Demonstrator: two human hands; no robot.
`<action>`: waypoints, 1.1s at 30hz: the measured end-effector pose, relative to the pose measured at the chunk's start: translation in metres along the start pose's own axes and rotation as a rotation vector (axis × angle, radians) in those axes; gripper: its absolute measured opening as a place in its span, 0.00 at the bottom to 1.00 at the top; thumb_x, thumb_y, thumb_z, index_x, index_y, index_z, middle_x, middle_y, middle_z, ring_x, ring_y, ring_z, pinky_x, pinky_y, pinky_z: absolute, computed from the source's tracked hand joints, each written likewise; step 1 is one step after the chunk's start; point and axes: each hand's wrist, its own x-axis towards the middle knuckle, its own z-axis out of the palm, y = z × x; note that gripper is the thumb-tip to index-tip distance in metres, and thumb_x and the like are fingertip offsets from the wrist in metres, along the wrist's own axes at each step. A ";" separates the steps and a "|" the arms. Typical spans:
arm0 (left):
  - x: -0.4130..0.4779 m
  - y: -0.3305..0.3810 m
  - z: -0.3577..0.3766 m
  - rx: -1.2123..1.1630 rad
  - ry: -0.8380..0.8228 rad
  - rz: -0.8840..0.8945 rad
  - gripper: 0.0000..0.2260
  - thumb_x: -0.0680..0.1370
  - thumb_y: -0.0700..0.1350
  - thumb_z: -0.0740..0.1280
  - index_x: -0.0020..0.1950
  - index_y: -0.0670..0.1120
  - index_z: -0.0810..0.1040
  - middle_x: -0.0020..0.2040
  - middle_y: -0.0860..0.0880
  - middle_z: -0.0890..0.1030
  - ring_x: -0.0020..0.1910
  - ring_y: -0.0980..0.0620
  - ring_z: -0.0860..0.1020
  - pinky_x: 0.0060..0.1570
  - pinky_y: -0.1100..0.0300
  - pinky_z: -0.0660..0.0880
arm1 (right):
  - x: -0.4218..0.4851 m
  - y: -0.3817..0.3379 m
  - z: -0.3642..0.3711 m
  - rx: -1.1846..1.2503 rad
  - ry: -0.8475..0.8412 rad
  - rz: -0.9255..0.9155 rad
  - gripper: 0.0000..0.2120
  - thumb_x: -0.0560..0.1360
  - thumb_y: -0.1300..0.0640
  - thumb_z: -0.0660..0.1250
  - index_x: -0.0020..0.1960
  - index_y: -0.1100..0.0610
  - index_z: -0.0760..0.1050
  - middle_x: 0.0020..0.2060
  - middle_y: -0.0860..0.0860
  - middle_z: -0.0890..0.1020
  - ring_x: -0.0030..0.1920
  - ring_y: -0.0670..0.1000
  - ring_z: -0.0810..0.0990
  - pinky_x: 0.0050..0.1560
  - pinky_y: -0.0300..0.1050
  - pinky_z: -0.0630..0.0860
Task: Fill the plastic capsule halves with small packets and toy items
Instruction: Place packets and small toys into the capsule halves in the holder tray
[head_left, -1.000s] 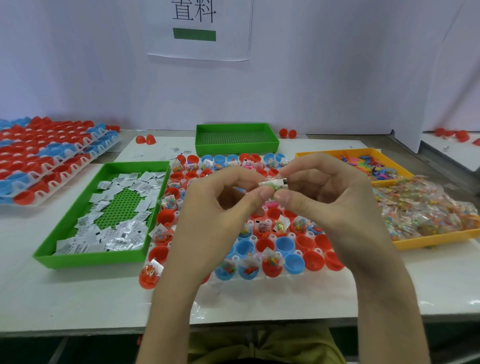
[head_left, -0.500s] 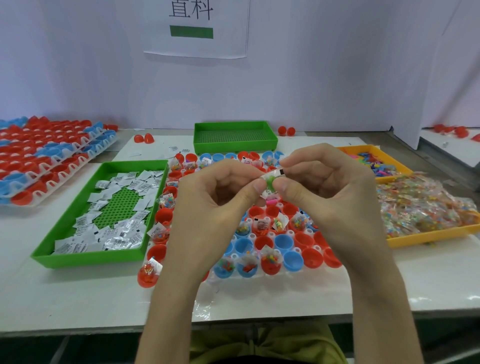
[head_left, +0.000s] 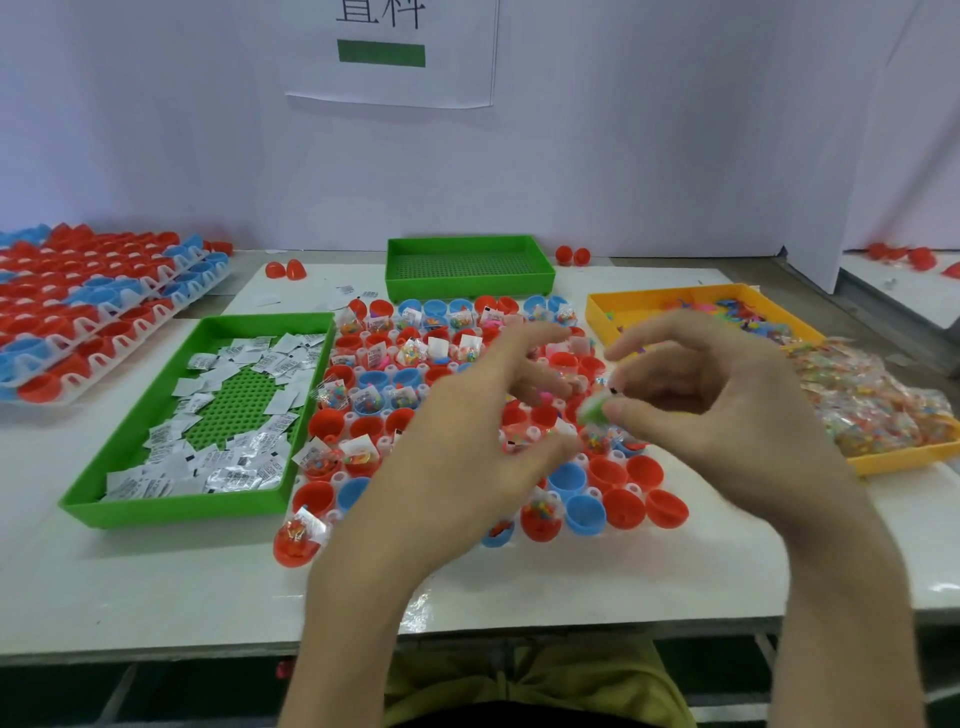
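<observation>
Glossy plastic capsule halves (head_left: 622, 506), crinkly foil packets (head_left: 244, 475)

Both hands are motion-blurred: the left hand (head_left: 483, 431) covers several capsules (head_left: 602, 475), and the right hand (head_left: 717, 415) pinches a green thing (head_left: 594, 409) too smeared to name. At 12 o'clock the sign (head_left: 389, 52) is cut off by the top edge; at 9 o'clock the racks (head_left: 78, 312) run off left; at 3 the yellow tray (head_left: 893, 458) runs off right. Print on the packets (head_left: 239, 470) is too small to read

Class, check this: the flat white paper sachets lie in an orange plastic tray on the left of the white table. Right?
Wrong colour: the head view shows the flat white paper sachets in a green plastic tray, on the left of the white table.
</observation>
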 end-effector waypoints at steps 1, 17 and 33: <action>0.000 0.000 0.004 0.063 -0.089 -0.027 0.32 0.74 0.48 0.77 0.71 0.64 0.64 0.53 0.63 0.80 0.56 0.66 0.76 0.51 0.74 0.71 | -0.001 0.004 -0.004 -0.067 -0.044 0.039 0.14 0.67 0.63 0.77 0.47 0.50 0.80 0.37 0.50 0.85 0.39 0.48 0.85 0.43 0.43 0.83; 0.006 -0.001 0.033 0.276 -0.309 -0.089 0.40 0.70 0.46 0.79 0.76 0.58 0.60 0.56 0.54 0.82 0.54 0.53 0.80 0.66 0.49 0.72 | -0.026 0.024 0.021 -0.292 -0.213 0.141 0.15 0.66 0.63 0.76 0.46 0.46 0.79 0.36 0.42 0.84 0.40 0.44 0.83 0.43 0.42 0.79; 0.006 -0.005 0.031 0.272 -0.319 -0.074 0.37 0.72 0.46 0.78 0.75 0.57 0.63 0.58 0.56 0.81 0.57 0.55 0.79 0.65 0.51 0.74 | -0.032 0.026 0.015 -0.290 -0.211 0.115 0.15 0.66 0.63 0.78 0.48 0.46 0.82 0.43 0.41 0.84 0.48 0.42 0.82 0.49 0.39 0.77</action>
